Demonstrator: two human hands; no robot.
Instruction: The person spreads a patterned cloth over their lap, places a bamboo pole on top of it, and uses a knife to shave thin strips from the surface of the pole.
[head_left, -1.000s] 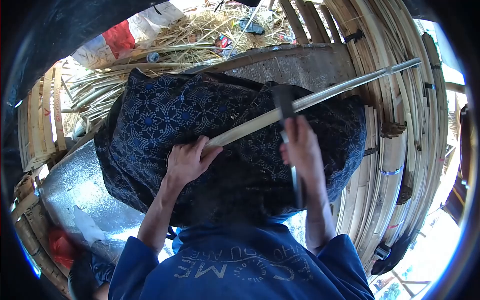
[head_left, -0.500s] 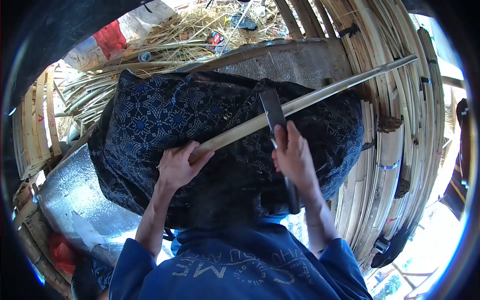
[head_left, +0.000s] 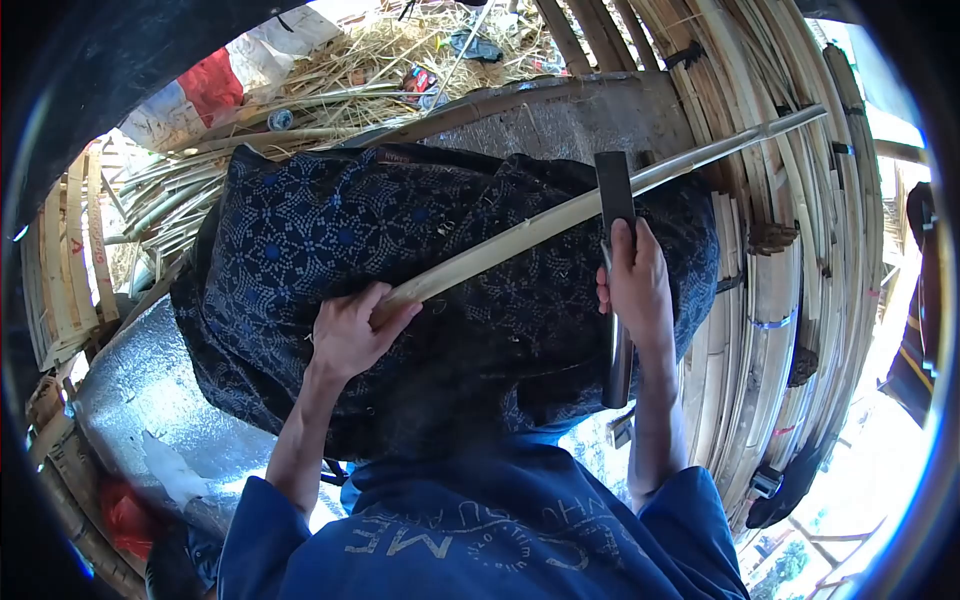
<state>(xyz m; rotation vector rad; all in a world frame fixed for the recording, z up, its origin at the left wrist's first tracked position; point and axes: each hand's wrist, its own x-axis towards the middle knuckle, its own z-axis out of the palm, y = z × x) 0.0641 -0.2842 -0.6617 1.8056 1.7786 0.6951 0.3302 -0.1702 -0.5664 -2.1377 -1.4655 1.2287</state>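
A long pale bamboo strip (head_left: 490, 254) slants up to the right across dark blue patterned cloth (head_left: 300, 220) over my lap. My left hand (head_left: 352, 332) is closed around its near end, thumb along the top. In my right hand (head_left: 638, 275) is a long straight knife (head_left: 614, 185), its fingers wrapped round the middle. The dark flat upper part of the knife lies across the bamboo strip, right of its middle. Its shiny lower part reaches down beside my right forearm. Small shavings are scattered over the cloth.
Stacked bamboo slats (head_left: 775, 290) stand close on the right, behind the strip's far end. Silvery sheeting (head_left: 150, 370) lies at the left, with more beyond the cloth. Straw, cut stalks and litter, including a plastic bottle (head_left: 281, 119), cover the ground ahead.
My right hand and the knife have slid to the right along the bamboo strip, and the knife stands more upright. My left hand keeps its hold on the near end.
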